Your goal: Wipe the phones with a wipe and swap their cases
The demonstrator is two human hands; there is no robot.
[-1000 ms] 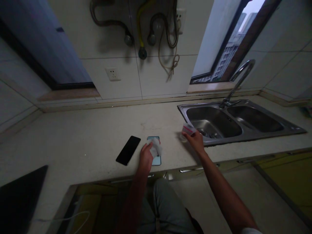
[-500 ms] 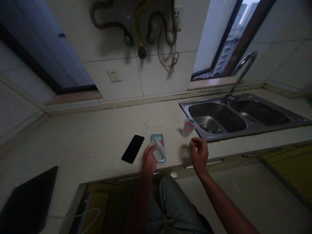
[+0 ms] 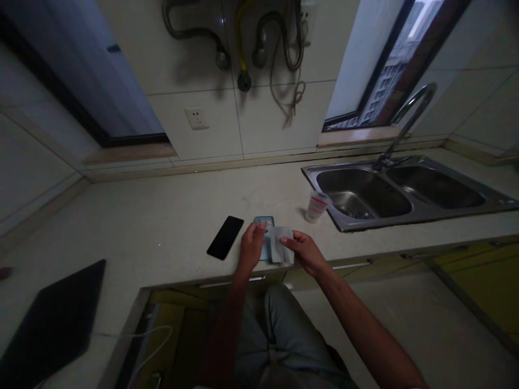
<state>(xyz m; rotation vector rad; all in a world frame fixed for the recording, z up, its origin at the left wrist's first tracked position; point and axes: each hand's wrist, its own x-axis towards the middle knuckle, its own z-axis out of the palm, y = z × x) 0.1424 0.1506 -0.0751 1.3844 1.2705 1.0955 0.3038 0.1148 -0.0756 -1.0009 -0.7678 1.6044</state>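
Note:
My right hand (image 3: 307, 251) pinches a white folded tissue (image 3: 281, 254) between thumb and fingers, holding it up over the counter's front edge. My left hand (image 3: 252, 244) is just left of the tissue, its fingers loosely bent and apart, with nothing visible in them. Beneath and between both hands lies a light blue phone case (image 3: 265, 252), partly covered by the left fingers and the tissue. A black smartphone (image 3: 225, 237) rests flat to the left of my left hand, screen up. Beyond my right hand stands a clear plastic cup (image 3: 316, 207) with red print.
A double steel sink (image 3: 360, 224) with a curved faucet (image 3: 411, 116) is set into the counter (image 3: 170, 216) at right. A dark flat panel (image 3: 60, 308) lies at the left front, with a white cable (image 3: 154, 351) near it. Hoses (image 3: 279, 21) hang on the tiled wall.
The tissue has passed from my left hand to my right hand, which came in from the right. It now hangs flatter. The view has shifted slightly.

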